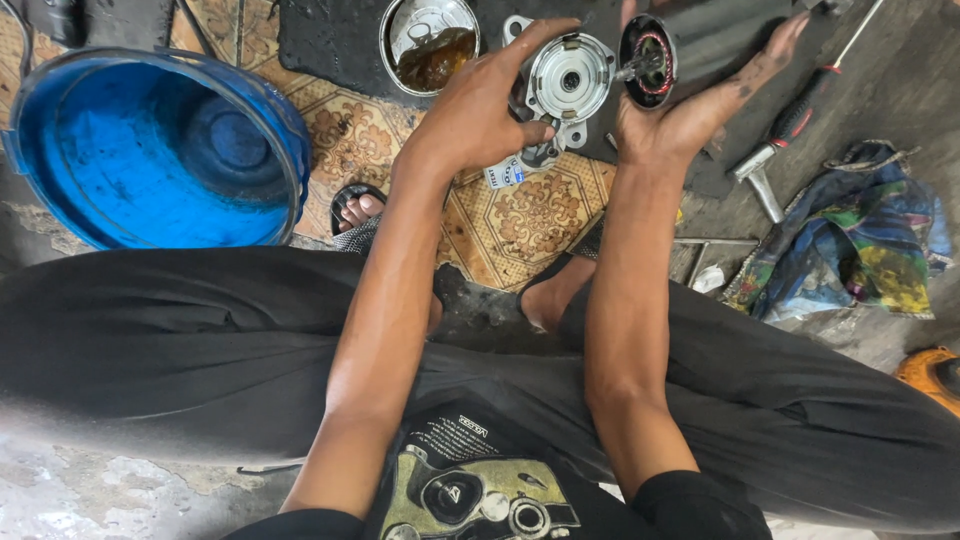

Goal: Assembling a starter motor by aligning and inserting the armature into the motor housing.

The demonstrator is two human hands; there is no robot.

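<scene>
Hands: left [480, 110] grips end cover [568, 80], right [690, 110] motor housing [690, 45]; bowl [430, 45] beside.

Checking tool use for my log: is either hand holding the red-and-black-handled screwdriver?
No: the red-and-black-handled screwdriver lies on the floor, while the left hand grips a round silver metal end cap and the right hand a dark motor housing.

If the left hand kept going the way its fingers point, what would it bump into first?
The left hand already grips the round metal cover, fingers pointing across toward the right hand. Going straight on, the cover would probably meet the open end of the dark cylinder in that hand, though depth is hard to judge.
</scene>
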